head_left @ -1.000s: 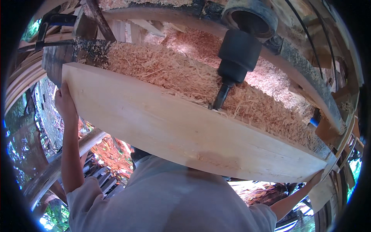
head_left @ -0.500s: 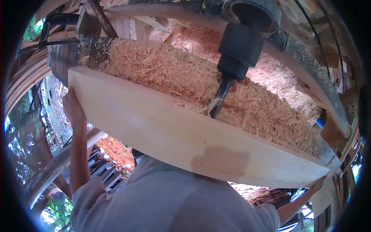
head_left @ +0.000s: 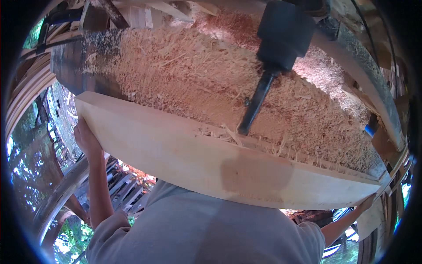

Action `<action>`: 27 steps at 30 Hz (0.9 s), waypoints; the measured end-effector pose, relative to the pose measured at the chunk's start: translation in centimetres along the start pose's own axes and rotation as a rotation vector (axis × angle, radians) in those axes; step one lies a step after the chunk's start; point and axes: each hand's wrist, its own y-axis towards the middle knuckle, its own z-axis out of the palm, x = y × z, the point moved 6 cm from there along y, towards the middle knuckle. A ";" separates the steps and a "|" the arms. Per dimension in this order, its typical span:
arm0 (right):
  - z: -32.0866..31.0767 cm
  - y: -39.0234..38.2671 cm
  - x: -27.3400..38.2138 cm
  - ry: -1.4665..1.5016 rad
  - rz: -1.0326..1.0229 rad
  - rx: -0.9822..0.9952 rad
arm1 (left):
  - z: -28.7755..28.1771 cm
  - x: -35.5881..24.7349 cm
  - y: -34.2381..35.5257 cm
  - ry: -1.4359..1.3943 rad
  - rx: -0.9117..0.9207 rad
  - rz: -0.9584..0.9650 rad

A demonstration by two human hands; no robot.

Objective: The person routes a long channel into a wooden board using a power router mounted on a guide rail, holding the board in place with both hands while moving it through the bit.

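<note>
A long pale wooden board [head_left: 176, 154], with a curved lower edge, lies across in front of me with its broad face toward me. My left hand [head_left: 86, 137] grips its left end, fingers partly hidden behind the wood. At the far right end my right hand [head_left: 367, 202] holds the board's tip; its fingers show only in part. A dark drill bit [head_left: 257, 103] slants down from a black chuck [head_left: 285, 37]. Its tip is at the board's upper edge, beside loose wood fibres [head_left: 231, 134]; whether it touches cannot be made out.
Beyond the board, a work table [head_left: 68, 66] is thickly covered in sawdust and shavings [head_left: 176, 66]. A curved wooden piece [head_left: 369, 75] stands at the upper right. Stacked planks [head_left: 28, 97] are at the left, and a round pole [head_left: 61, 198] slants below them.
The board's left end and the table's position have shifted in view, and the chuck appears higher. More frayed fibres show along the board's upper edge. Both hands keep their hold.
</note>
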 end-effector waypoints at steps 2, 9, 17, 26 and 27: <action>-0.1 0.2 0.1 0.085 -0.078 0.026 | -0.4 0.4 -0.8 0.016 0.004 0.014; -0.2 0.8 0.1 -0.042 -0.111 -0.017 | 0.1 0.0 -1.0 -0.153 0.058 -0.057; -0.7 0.3 1.0 -0.070 -0.148 -0.015 | 0.2 -1.9 -0.5 0.629 -0.003 0.547; -0.4 0.4 -0.2 -0.058 -0.130 -0.015 | 0.6 -1.8 1.3 0.569 0.030 0.328; -0.4 0.9 -0.3 -0.059 -0.128 -0.014 | 0.8 -2.1 1.4 0.571 0.030 0.330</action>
